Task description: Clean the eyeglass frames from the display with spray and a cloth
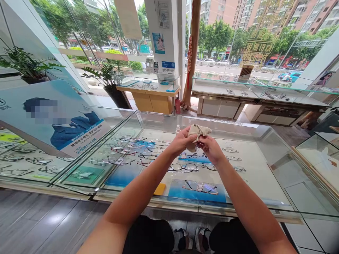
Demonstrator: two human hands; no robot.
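Above the glass display case (267, 169), both my hands meet around a beige cloth (205, 130). My left hand (182, 140) is closed on the cloth, with the thumb pressed along its near side. A thin dark-framed pair of glasses (198, 144) shows partly between my hands; cloth and fingers cover the rest. My right hand (211, 147) pinches the glasses at the cloth's lower right edge. Just left of the cloth, behind my left fingers, stands a small white-capped bottle (178, 129).
Several glasses (182, 167) lie in rows inside the case, some on blue cards (196, 192). A poster board (53, 116) leans over the case at left. Farther off are other display counters (222, 93), a potted plant (106, 74) and a red fire extinguisher (177, 105).
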